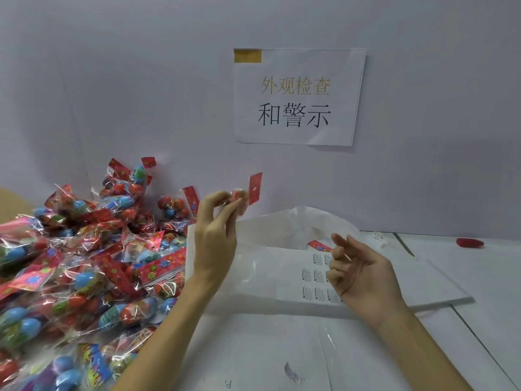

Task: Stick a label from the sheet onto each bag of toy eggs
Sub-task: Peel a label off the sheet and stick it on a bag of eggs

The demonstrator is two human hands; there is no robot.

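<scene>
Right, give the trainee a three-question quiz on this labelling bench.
1. True or false: the left hand holds a bag of toy eggs up in the air.
2. Where does the label sheet lie?
A. On the pile of bags
B. On the white table, under the right hand
C. Taped to the wall
3. Fill in: the paper sign hangs on the ____.

Key: 1 true; 2 B; 3 wall.
</scene>
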